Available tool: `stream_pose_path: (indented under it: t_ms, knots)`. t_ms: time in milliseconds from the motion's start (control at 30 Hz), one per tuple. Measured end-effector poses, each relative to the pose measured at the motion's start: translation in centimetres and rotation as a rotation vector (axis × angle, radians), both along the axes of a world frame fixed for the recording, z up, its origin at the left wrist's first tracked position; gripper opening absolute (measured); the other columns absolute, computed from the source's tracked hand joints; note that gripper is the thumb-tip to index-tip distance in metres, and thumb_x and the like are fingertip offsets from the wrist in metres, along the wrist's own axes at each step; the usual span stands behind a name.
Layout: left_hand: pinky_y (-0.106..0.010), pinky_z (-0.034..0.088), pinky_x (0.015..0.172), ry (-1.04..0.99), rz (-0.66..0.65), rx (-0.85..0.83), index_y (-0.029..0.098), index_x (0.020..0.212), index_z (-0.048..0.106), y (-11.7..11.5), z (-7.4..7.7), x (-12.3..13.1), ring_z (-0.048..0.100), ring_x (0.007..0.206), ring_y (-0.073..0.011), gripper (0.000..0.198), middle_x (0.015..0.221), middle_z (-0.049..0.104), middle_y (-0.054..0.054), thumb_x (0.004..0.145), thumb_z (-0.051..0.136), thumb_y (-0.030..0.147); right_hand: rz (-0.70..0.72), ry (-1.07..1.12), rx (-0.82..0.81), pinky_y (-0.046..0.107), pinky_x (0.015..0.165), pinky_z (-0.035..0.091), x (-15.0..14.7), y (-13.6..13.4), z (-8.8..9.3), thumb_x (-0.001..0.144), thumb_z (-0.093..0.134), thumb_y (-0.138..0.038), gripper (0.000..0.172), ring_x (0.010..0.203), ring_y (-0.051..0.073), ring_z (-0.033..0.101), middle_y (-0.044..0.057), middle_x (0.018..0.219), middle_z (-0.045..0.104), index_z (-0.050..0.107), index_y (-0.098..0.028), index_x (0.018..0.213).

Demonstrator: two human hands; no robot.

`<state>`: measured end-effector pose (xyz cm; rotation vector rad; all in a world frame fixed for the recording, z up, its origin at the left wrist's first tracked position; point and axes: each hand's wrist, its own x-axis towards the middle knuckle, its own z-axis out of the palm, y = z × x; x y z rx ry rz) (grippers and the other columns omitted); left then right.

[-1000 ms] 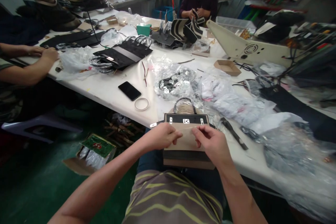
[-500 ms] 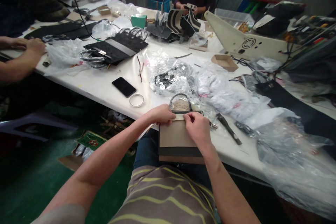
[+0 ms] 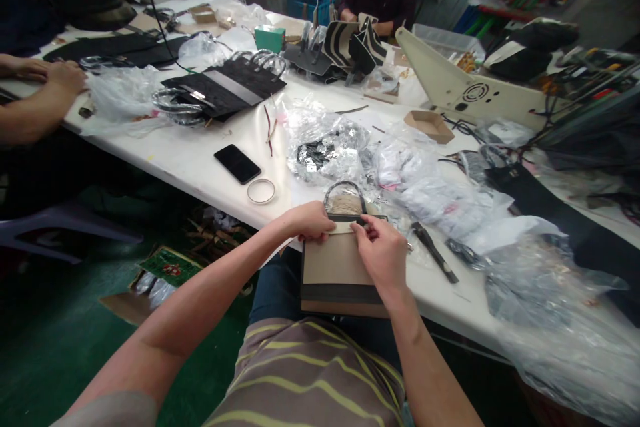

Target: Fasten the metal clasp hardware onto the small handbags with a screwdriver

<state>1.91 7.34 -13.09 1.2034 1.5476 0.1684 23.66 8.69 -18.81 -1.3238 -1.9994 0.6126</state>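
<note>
A tan and black handbag point(image 3: 333, 263) rests on my lap against the table's edge, its dark looped handle point(image 3: 346, 185) standing up at the far side. Across its upper part lies a narrow pale strip point(image 3: 343, 227). My left hand point(image 3: 315, 221) is closed at the strip's left end, knuckles up, pressing down on the bag. At the other end my right hand point(image 3: 384, 243) pinches the strip between thumb and fingers. What lies beneath my left fingers is hidden. Just beyond the bag sits a roll of beige cord or tape point(image 3: 345, 203), partly covered by the handle.
On the white table point(image 3: 195, 170) lie a phone point(image 3: 237, 164), a clear ring point(image 3: 261, 191), and crumpled plastic bags point(image 3: 327, 147). A black strap point(image 3: 434, 251) is right of my hand. Black bags point(image 3: 225, 90) lie farther left. Two co-workers' hands point(image 3: 65, 80) point(image 3: 383, 28) are across the table.
My right hand has shifted slightly, its fingers now more bent around the strip's end. My left hand stays in place on the bag. The view has tilted a little.
</note>
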Motion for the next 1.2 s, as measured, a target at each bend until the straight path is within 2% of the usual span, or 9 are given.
stream_pose_path:
  t_ms: [100, 367, 533, 633, 700, 800, 933, 1067, 1200]
  knots:
    - [-0.028, 0.041, 0.044, -0.051, 0.001, 0.009, 0.017, 0.06, 0.069, -0.2, -0.3, -0.5, 0.045, 0.039, -0.0145, 0.031, 0.044, 0.05, 0.001, 0.085, 0.062, 0.033, 0.165, 0.028, 0.013, 0.037, 0.077, 0.053, -0.5, -0.1, 0.2, 0.101, 0.072, -0.033, 0.018, 0.078, 0.022, 0.068, 0.006, 0.093, 0.077, 0.086, -0.022, 0.1]
    - [-0.026, 0.035, 0.045, -0.144, -0.009, 0.122, 0.016, 0.07, 0.074, -1.0, -1.2, -1.2, 0.043, 0.043, -0.0125, 0.023, 0.048, 0.049, 0.003, 0.086, 0.065, 0.031, 0.181, -0.089, -0.057, 0.035, 0.07, 0.047, -1.3, 1.5, -0.6, 0.095, 0.075, -0.032, 0.021, 0.071, 0.019, 0.066, 0.003, 0.081, 0.074, 0.083, -0.023, 0.077]
    - [-0.023, 0.028, 0.048, -0.296, 0.094, 0.339, 0.015, 0.078, 0.077, -3.9, 3.8, -2.0, 0.038, 0.049, -0.0088, 0.032, 0.055, 0.05, 0.002, 0.094, 0.067, 0.04, 0.149, -0.168, -0.078, 0.035, 0.068, 0.044, -1.6, 1.5, -0.3, 0.094, 0.076, -0.031, 0.026, 0.068, 0.019, 0.062, 0.003, 0.077, 0.071, 0.077, -0.023, 0.069]
    - [-0.021, 0.028, 0.048, -0.292, 0.454, 0.524, 0.017, 0.089, 0.077, -6.7, 7.0, -4.4, 0.034, 0.048, -0.008, 0.037, 0.055, 0.046, 0.005, 0.101, 0.064, 0.05, 0.144, -0.222, 0.064, 0.038, 0.084, 0.052, -1.5, -0.2, -0.1, 0.104, 0.068, -0.03, 0.024, 0.092, 0.025, 0.069, 0.011, 0.109, 0.078, 0.084, -0.022, 0.087]
    - [-0.021, 0.036, 0.051, -0.338, 0.608, 0.569, 0.018, 0.096, 0.076, -8.7, 7.4, -5.7, 0.041, 0.049, -0.0093, 0.036, 0.056, 0.049, 0.005, 0.101, 0.066, 0.052, 0.157, -0.288, 0.183, 0.046, 0.099, 0.052, -1.2, -1.9, -0.4, 0.11, 0.06, -0.029, 0.026, 0.116, 0.032, 0.068, 0.015, 0.137, 0.075, 0.085, -0.023, 0.117]
    - [-0.025, 0.055, 0.07, -0.491, 0.568, 0.47, 0.018, 0.104, 0.079, -11.5, 5.5, -5.9, 0.066, 0.069, -0.0146, 0.036, 0.076, 0.073, -0.003, 0.1, 0.072, 0.052, 0.195, -0.388, 0.254, 0.059, 0.113, 0.045, -0.2, -4.0, -1.4, 0.114, 0.056, -0.033, 0.041, 0.135, 0.04, 0.06, 0.012, 0.158, 0.067, 0.068, -0.026, 0.153]
    - [-0.035, 0.059, 0.103, -0.67, 0.388, 0.351, 0.015, 0.112, 0.083, -13.7, 1.9, -2.6, 0.08, 0.103, -0.0246, 0.042, 0.106, 0.086, -0.014, 0.104, 0.068, 0.053, 0.279, -0.373, 0.2, 0.067, 0.118, 0.043, 1.4, -3.9, -1.5, 0.113, 0.059, -0.038, 0.048, 0.141, 0.042, 0.058, 0.011, 0.164, 0.061, 0.063, -0.027, 0.16]
    - [-0.027, 0.059, 0.075, -0.413, 0.473, 0.445, 0.016, 0.085, 0.078, -13.5, -0.8, 1.3, 0.077, 0.074, -0.0185, 0.041, 0.08, 0.082, -0.008, 0.105, 0.063, 0.048, 0.293, -0.07, 0.053, 0.062, 0.118, 0.052, 2.5, -2.0, 0.8, 0.109, 0.066, -0.043, 0.04, 0.132, 0.036, 0.066, 0.011, 0.147, 0.075, 0.075, -0.028, 0.145]
    - [-0.023, 0.041, 0.045, -0.34, 0.609, 0.391, 0.019, 0.09, 0.071, -12.8, -2.2, 3.0, 0.057, 0.042, -0.0115, 0.035, 0.06, 0.066, 0.003, 0.106, 0.056, 0.046, 0.313, 0.237, -0.295, 0.044, 0.096, 0.064, 1.9, -0.8, 3.3, 0.099, 0.079, -0.054, 0.053, 0.105, 0.025, 0.074, 0.011, 0.145, 0.074, 0.074, -0.027, 0.145]
